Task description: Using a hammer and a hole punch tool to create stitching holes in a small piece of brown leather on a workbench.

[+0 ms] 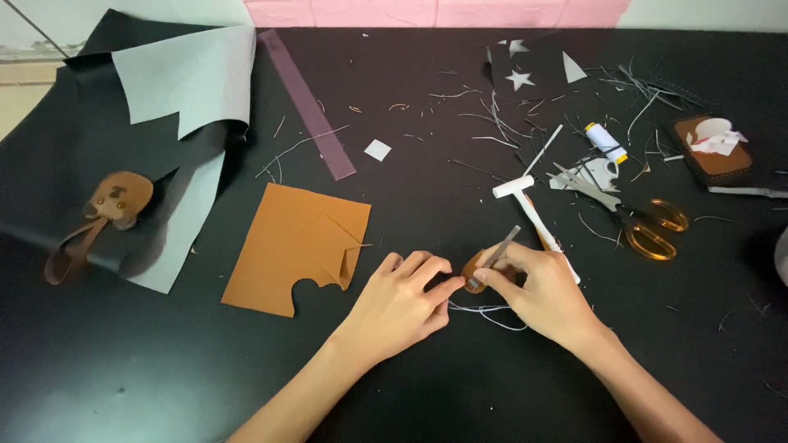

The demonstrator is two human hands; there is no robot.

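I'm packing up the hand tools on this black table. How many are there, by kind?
White mallet: 1
Orange-handled scissors: 1
Slim grey metal punch, held in the right hand: 1
Long purple ruler: 1
Total: 4

Most of the small brown leather piece (474,271) is hidden: the fingers (439,289) of the left hand (398,305) and those of the right hand (538,291) cover all but a rounded edge, so its full shape cannot be told. The lower tip of the thin metal tool (498,252) vanishes where it meets that piece, behind the right thumb. The white mallet (533,215), just beyond the piece, has its handle end tucked under the right hand. The pale thread (492,312) near the piece runs under both hands. Both forearms are cut off by the bottom edge. Far right of the piece, a grey object (781,256) is cropped by the edge, unidentifiable.
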